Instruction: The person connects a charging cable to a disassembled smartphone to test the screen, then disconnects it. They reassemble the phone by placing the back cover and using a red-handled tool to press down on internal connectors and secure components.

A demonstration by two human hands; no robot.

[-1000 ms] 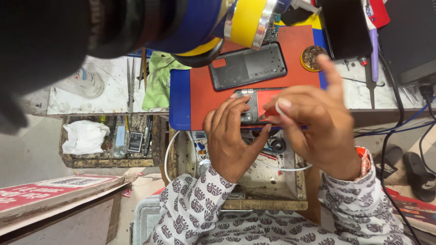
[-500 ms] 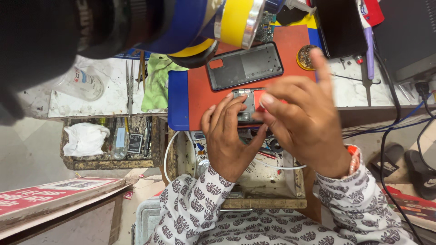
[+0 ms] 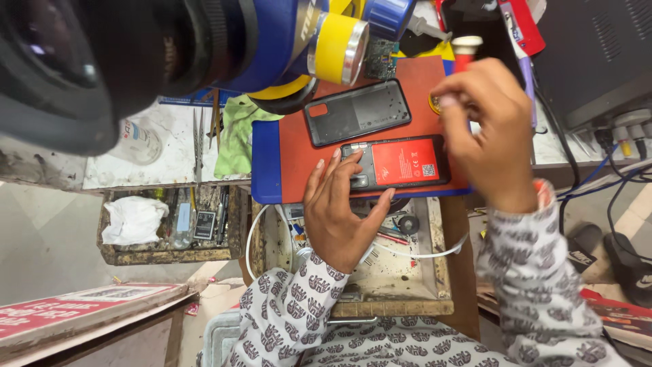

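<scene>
The right hand [image 3: 485,132] has lifted off the opened phone [image 3: 397,163] since a moment ago and now hovers up by the mat's far right edge, fingertips pinched together; whether anything sits between them I cannot tell. The left hand [image 3: 339,204] stays flat, fingers spread on the phone's left end, gripping nothing. The phone lies on the red work mat [image 3: 292,156], just below its detached back cover [image 3: 356,112].
</scene>
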